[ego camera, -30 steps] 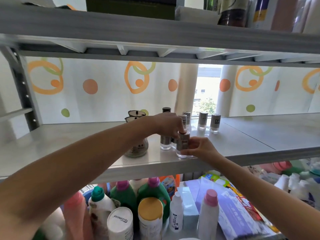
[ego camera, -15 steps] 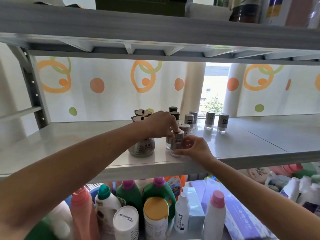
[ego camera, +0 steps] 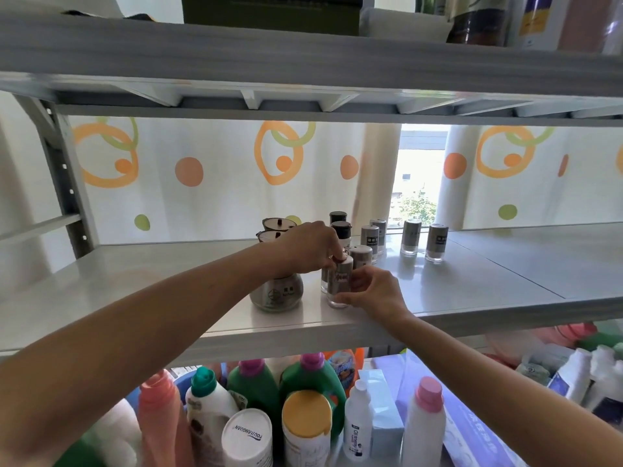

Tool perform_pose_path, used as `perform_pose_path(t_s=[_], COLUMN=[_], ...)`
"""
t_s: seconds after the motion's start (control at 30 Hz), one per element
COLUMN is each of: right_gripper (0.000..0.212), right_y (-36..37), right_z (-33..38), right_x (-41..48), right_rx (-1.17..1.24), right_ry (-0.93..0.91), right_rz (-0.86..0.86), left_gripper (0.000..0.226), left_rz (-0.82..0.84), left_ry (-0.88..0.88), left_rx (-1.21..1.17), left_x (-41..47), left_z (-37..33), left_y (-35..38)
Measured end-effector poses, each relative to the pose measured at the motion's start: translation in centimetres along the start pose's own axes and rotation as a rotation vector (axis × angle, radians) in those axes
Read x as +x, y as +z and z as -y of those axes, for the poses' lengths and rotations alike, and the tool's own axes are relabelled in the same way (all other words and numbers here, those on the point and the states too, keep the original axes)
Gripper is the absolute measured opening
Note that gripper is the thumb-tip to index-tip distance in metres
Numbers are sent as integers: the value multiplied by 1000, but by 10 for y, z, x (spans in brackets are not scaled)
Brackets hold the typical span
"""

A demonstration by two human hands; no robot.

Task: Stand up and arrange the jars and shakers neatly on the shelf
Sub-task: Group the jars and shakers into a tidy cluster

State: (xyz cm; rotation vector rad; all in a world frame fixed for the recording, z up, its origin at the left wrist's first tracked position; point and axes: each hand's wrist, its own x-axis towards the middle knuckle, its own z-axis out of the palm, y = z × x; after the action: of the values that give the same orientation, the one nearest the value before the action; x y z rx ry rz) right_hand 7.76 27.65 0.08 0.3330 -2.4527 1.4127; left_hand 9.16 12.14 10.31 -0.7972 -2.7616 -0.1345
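Note:
A small grey-capped glass shaker (ego camera: 338, 285) stands upright near the front edge of the grey middle shelf (ego camera: 472, 291). My left hand (ego camera: 312, 246) pinches its cap from above, and my right hand (ego camera: 374, 293) grips its lower body from the right. Just left of it sits a round glass jar (ego camera: 278, 291), with a second jar (ego camera: 277, 224) behind it. Several more shakers stand behind and to the right, including a near one (ego camera: 361, 259), two black-capped ones (ego camera: 341, 229) and a pair further right (ego camera: 436, 242).
The upper shelf (ego camera: 303, 55) hangs close overhead with boxes and bottles on it. Below the middle shelf stand many detergent bottles (ego camera: 312, 382) and containers. A metal upright (ego camera: 64, 176) is at the left. A patterned curtain (ego camera: 202, 170) closes the back.
Both hands and the shaker they hold have shifted slightly left, closer to the round jar; the camera view has also drifted, moving everything right in frame.

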Motion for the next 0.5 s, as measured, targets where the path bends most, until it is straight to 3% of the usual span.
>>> perform_pose_path(t_s=[0.3,0.5], right_gripper=[52,41], right_y=[-9,-53], right_z=[2,-33], right_x=[-11,-5], right_rx=[-117,-136], right_ry=[-102,21], right_rz=[23,-38], left_gripper=[28,23], left_rz=[38,-95], left_ry=[12,-27], left_rx=[-126,-264], left_x=[0,20], left_z=[2,9], left_y=[-5,-11])
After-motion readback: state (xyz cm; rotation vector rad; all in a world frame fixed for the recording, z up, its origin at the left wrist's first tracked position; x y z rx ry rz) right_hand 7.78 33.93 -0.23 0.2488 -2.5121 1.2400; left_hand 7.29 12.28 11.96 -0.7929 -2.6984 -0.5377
